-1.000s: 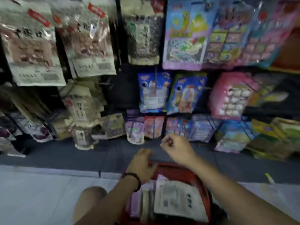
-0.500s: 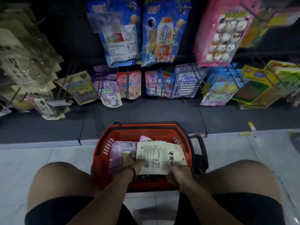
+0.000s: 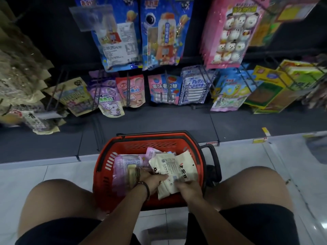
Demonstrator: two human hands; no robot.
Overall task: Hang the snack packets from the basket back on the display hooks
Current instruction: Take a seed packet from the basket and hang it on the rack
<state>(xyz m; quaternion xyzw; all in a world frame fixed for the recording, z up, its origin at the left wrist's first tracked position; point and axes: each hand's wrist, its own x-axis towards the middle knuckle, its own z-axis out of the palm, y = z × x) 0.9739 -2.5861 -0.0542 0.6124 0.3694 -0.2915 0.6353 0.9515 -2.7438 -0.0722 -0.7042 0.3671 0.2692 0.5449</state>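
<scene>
— Which step am I at?
— Picking. Your right grip (image 3: 189, 189) curls round the near edge of the cream packet (image 3: 177, 167) in the red basket (image 3: 99, 167). Your left grip (image 3: 152, 180) lies on it; whether it pinches, I cannot tell.
— Next?
— Lift it clear, find its hanging hole, then reach for a display hook (image 3: 167, 82) beyond.
</scene>
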